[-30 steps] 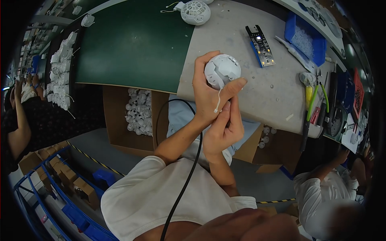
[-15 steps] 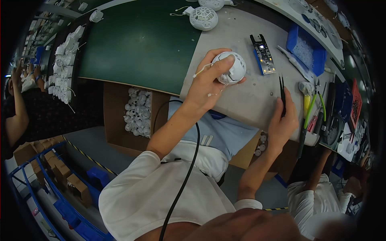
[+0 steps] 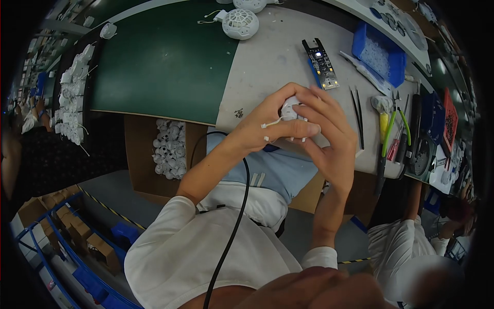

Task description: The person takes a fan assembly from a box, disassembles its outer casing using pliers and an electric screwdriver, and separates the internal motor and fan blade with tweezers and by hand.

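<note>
A round white housing is held between both hands over the grey part of the bench, mostly covered by fingers. My left hand wraps round its left side, thumb across the front. Thin white wires with small connectors stick out beside that thumb. My right hand curls over the housing from the right, fingers bent against it. Black tweezers lie on the bench right of my right hand. Beyond the hands, a black circuit board with lit lamps rests on a blue base.
White housings lie at the back. A blue bin and green-handled pliers are at the right. A carton of white parts stands below the bench. A co-worker is at the lower right; another person's arm shows left.
The tweezers, in my right hand half a second ago, now lie on the bench. My right hand has moved left onto the housing. Small dark bits now show on the bench left of my hands.
</note>
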Demonstrator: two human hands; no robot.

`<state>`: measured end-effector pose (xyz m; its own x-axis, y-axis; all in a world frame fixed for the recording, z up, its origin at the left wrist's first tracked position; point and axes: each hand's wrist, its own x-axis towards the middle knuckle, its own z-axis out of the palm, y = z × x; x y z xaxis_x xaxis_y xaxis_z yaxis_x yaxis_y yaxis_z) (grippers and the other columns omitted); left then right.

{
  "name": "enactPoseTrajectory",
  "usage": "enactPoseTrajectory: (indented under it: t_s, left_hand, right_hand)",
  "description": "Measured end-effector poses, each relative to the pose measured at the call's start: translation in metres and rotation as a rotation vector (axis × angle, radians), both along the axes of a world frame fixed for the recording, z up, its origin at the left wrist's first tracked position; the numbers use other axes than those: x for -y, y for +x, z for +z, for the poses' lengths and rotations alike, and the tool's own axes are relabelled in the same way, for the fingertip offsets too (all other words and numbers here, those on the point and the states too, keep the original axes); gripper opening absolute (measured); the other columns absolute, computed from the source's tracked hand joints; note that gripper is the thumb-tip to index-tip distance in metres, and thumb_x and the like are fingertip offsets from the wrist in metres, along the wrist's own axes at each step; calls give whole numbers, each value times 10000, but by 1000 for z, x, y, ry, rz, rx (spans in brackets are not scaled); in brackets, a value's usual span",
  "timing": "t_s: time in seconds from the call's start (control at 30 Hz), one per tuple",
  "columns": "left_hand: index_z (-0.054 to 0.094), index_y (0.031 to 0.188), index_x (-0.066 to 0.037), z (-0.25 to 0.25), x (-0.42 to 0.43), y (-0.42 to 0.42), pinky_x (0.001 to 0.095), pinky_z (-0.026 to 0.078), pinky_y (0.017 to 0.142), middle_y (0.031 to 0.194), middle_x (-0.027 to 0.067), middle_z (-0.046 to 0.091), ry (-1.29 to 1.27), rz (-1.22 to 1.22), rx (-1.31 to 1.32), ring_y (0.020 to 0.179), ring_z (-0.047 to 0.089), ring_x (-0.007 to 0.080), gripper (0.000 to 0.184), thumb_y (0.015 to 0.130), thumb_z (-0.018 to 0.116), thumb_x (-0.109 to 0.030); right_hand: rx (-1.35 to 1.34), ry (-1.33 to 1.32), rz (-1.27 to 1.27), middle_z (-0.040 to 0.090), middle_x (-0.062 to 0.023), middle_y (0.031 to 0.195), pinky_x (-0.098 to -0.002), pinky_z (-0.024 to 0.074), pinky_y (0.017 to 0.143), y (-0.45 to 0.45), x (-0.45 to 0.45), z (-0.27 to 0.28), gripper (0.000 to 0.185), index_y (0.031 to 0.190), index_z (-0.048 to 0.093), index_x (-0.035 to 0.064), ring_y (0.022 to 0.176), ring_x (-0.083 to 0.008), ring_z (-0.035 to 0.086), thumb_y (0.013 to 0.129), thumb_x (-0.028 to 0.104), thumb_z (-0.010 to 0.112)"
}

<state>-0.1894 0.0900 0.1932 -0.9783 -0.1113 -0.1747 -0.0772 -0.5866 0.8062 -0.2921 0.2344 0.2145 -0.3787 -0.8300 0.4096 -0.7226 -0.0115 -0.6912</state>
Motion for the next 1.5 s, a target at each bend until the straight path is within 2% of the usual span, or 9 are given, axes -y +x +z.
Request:
enactPoseTrajectory:
  t_s: [0.53,0.87,0.93,1.07,1.13,1.17,1.3,1.33,1.5]
  left_hand:
    - [527,1305,58,2,-7,20,264,501,828,1073,97,645,-92,-83,-26,945,610,133,676,675,738,-71]
    - [565,1269,43,12,-13,18,278,492,853,1065,97,645,-94,-133,-49,973,608,154,662,642,719,-104]
    - [526,1308,67,12,-12,18,338,445,978,1177,165,617,-38,-251,-7,1103,601,245,761,585,666,-124]
    - [509,1324,67,12,-2,24,350,501,927,1201,194,607,-115,-262,-15,1109,614,273,767,603,658,-148]
    - [536,1296,24,20,26,37,345,533,857,1112,153,640,396,-146,-2,1013,628,243,654,681,681,-144]
    - [536,1296,24,17,23,40,345,533,857,1112,153,640,406,-147,6,1013,628,243,654,681,681,-144]
    - [482,1323,6,-6,18,33,374,537,895,1154,179,613,133,108,-76,1036,629,266,649,743,696,-192]
    - [471,1324,2,-10,18,30,376,532,909,1165,182,603,36,137,-62,1045,627,261,647,758,703,-208]
    - [419,1351,9,-24,20,20,424,524,944,1198,175,568,-219,244,-111,1136,586,288,706,755,693,-253]
  right_hand:
    - [313,-138,26,726,-140,987,-510,454,1036,14,-28,2,321,903,738,-17,1109,-357,652,582,-8,739]
    - [307,-219,-46,726,-185,952,-412,557,869,21,-52,8,363,881,729,-50,1045,-421,669,538,45,797]
    - [324,-217,-62,727,-185,945,-405,556,869,23,-56,10,359,881,729,-50,1039,-422,671,542,47,798]
    - [393,-355,-85,706,-224,963,-507,537,905,12,-76,-4,343,907,709,-68,1060,-440,652,585,30,770]
    - [554,-614,-337,669,-256,1054,-592,504,926,-5,-110,-7,352,990,677,-84,1132,-444,607,658,17,740]
    - [635,-731,-557,646,-269,1109,-632,483,936,-14,-126,-7,356,1037,657,-93,1173,-441,580,704,15,720]
    - [365,-514,-403,619,-272,1188,-510,466,1004,-24,-92,-26,343,1120,629,-102,1190,-423,567,819,49,697]
    - [283,-493,-475,644,-233,1177,-417,467,993,-30,-78,-22,350,1135,639,-80,1159,-365,600,824,58,720]
    - [-211,-112,-572,679,-124,1173,-332,486,898,-64,-27,13,272,1130,670,-20,1045,-226,641,893,114,671]
